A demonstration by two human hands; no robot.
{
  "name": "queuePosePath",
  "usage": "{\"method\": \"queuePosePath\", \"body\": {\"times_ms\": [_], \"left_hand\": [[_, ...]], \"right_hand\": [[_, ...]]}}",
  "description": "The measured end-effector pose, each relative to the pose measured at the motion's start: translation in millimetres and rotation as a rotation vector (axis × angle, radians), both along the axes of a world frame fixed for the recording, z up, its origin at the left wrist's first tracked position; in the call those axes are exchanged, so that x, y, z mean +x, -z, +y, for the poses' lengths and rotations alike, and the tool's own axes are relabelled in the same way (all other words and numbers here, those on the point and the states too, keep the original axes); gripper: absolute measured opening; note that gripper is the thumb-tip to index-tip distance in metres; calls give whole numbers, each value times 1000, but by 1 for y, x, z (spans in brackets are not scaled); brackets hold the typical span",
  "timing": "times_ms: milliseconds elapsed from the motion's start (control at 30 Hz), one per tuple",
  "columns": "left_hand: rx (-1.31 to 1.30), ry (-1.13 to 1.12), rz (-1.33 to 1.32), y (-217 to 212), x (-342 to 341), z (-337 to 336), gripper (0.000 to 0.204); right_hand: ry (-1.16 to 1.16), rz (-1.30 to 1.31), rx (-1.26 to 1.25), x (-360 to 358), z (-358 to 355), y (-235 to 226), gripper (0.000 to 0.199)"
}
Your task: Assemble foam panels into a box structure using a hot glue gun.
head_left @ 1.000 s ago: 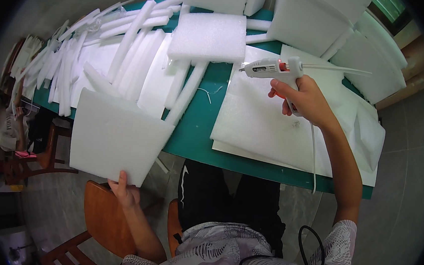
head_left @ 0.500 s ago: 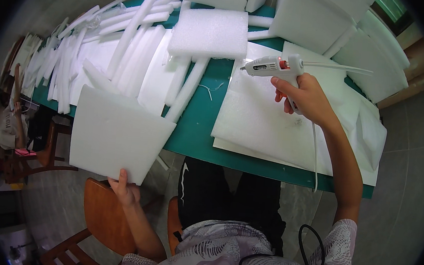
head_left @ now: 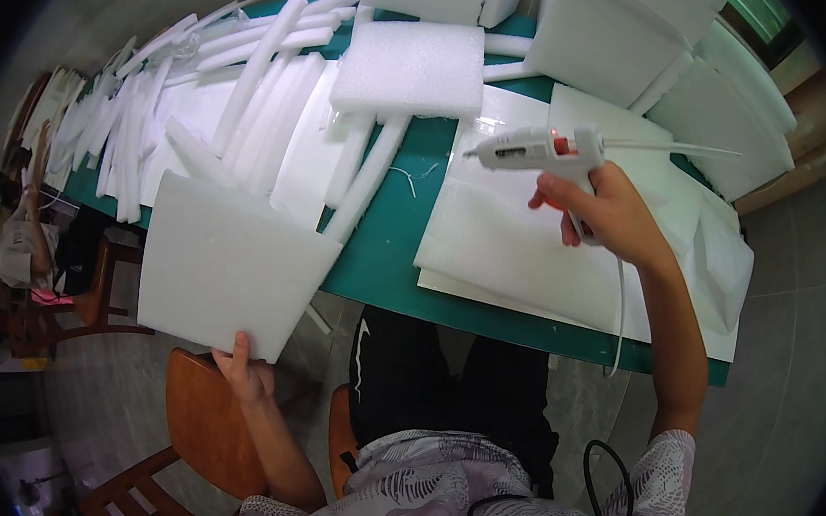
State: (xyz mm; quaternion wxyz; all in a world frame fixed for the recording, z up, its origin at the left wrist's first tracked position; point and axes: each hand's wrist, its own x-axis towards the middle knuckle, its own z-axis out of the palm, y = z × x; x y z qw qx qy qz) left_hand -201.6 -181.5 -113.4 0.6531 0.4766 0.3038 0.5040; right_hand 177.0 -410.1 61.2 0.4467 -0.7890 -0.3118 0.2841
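Observation:
My right hand grips the handle of a white hot glue gun, its nozzle pointing left above a flat white foam sheet on the green table. A glue stick pokes out of the gun's back. My left hand holds a square white foam board by its lower edge, off the table's front edge at the left. The gun's white cable hangs down over the table edge.
Long white foam strips lie in rows across the left of the table. A thick foam square and larger foam blocks sit at the back. A wooden chair stands under my left arm. Another person sits at far left.
My left hand has brought the square foam board slightly up and to the right, nearer the table edge. The glue gun in my right hand has stayed almost where it was.

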Motion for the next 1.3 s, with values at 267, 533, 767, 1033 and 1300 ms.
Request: {"method": "queuePosePath", "body": {"times_ms": [267, 533, 767, 1033, 1300], "left_hand": [[-15, 8, -14, -5, 5, -5, 60], [2, 30, -29, -9, 6, -6, 58], [53, 76, -23, -8, 5, -4, 54], [131, 26, -33, -37, 35, -17, 52], [396, 4, 137, -99, 143, -63, 33]], "right_hand": [[-206, 110, -114, -29, -13, -1, 37], [-222, 92, -118, -33, -14, 3, 40], [-201, 80, -146, -36, -13, 1, 43], [-244, 166, -55, -29, -26, 1, 42], [-52, 297, 237, -10, -51, 31, 43]]}}
